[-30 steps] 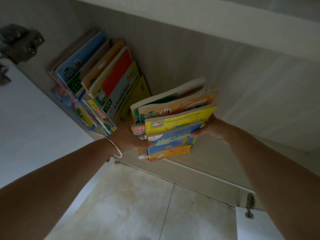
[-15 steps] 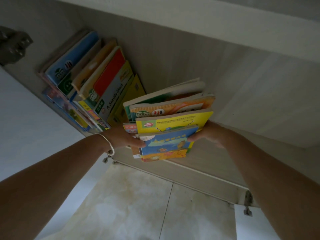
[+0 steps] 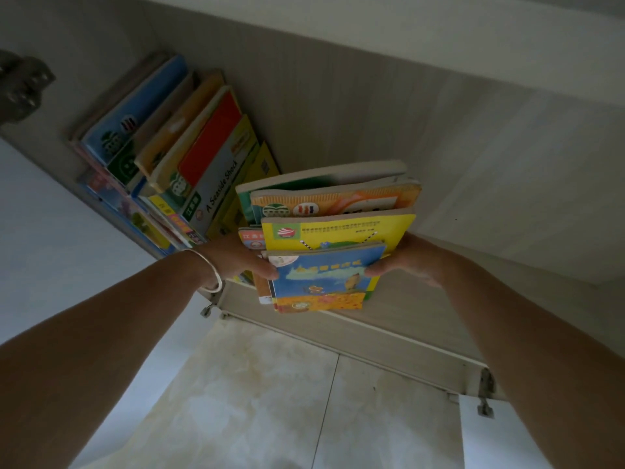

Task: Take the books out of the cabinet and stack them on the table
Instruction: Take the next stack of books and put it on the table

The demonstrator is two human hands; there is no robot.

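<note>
A bundle of several thin picture books (image 3: 333, 231) stands on the cabinet shelf (image 3: 389, 309), clamped between both my hands. My left hand (image 3: 236, 262), a silver bangle on its wrist, presses the bundle's left side with the thumb on the blue front cover. My right hand (image 3: 411, 262) grips the right side. The front book's lower edge hangs past the shelf's front lip. More books (image 3: 176, 154) lean together at the shelf's left end, one titled "A Seaside Shock".
The open cabinet has a pale wood-grain back panel (image 3: 372, 113) and a white door (image 3: 44, 248) swung out at left. Metal hinges (image 3: 485, 387) sit on the shelf front. Beige floor tiles (image 3: 270, 401) lie below.
The bundle, held between both hands, has slid a little toward the shelf's front edge. The leaning books at left have not moved.
</note>
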